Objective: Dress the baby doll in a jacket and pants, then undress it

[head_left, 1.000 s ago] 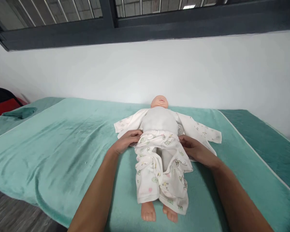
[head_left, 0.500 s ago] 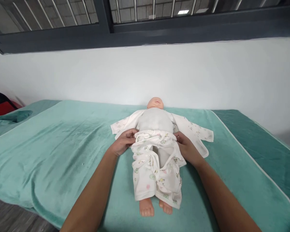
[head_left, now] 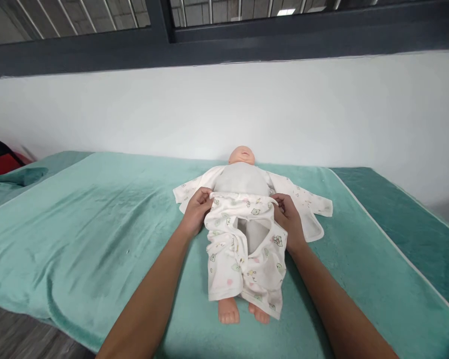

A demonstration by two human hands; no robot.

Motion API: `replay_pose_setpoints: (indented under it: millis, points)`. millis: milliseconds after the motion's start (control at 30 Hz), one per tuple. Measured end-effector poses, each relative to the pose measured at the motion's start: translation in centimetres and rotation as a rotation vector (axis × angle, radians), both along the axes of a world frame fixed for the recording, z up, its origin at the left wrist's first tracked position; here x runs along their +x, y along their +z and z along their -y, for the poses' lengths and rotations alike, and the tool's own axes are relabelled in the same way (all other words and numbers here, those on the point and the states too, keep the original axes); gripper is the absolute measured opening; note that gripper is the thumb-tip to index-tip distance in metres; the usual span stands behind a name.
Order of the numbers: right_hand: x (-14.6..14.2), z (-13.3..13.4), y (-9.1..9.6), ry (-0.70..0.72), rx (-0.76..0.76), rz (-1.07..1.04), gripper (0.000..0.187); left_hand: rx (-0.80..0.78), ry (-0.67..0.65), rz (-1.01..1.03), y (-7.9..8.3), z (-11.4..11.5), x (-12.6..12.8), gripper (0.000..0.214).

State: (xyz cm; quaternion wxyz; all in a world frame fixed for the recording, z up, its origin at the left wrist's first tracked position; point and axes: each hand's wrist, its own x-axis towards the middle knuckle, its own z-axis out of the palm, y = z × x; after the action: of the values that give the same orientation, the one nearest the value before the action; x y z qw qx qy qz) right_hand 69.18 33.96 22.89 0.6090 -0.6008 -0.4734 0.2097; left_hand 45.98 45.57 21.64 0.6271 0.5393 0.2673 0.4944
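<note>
A baby doll (head_left: 242, 178) lies on its back, head toward the wall and bare feet toward me. White printed baby pants (head_left: 224, 269) cover its legs, with an opening at the crotch through which grey cloth shows. My left hand (head_left: 197, 212) pinches the waistband at its left end. At the other end of the waistband, my right hand (head_left: 289, 219) is closed on the fabric. The band is stretched across the doll's belly. A white printed baby jacket (head_left: 307, 202) lies spread open under the doll, its sleeves out to both sides.
The doll rests on a green plush sheet (head_left: 97, 239) over a bed, with a darker green strip (head_left: 407, 224) at the right. Behind stands a white wall (head_left: 134, 109) below a dark window frame (head_left: 247, 45). A black and red item (head_left: 2, 162) sits at the far left.
Both hands have drawn the waistband slightly up toward the doll's chest. The band now looks straighter and flatter, and the crotch opening is wider.
</note>
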Motion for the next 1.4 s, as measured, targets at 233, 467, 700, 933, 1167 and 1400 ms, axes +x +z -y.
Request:
replay_pose_setpoints:
  millis: [233, 467, 700, 933, 1167, 1400]
  points:
    - [1.1, -0.5, 1.1, 0.11, 0.077, 0.32, 0.019, 0.157, -0.118, -0.104, 0.2, -0.9, -1.0, 0.022]
    - [1.5, -3.7, 1.7, -0.015, -0.093, 0.421, 0.026, 0.191, -0.081, -0.144, 0.6, -1.6, -0.5, 0.023]
    - [2.1, -5.8, 0.5, -0.022, -0.189, 0.091, 0.035, 0.167, 0.227, -0.171, 1.2, -2.9, 2.4, 0.03]
    - [1.5, -4.9, 0.6, 0.073, 0.037, 0.129, 0.027, 0.25, 0.233, -0.238, 1.4, -3.9, 3.1, 0.024]
    - [2.2, -5.9, 1.8, 0.088, -0.079, 0.388, 0.028, 0.344, 0.201, -0.499, 2.5, -4.3, 2.7, 0.023]
    - [3.1, -9.6, 1.7, -0.071, -0.169, 0.305, 0.029, 0.252, 0.306, -0.493, 2.5, -7.6, 4.3, 0.023]
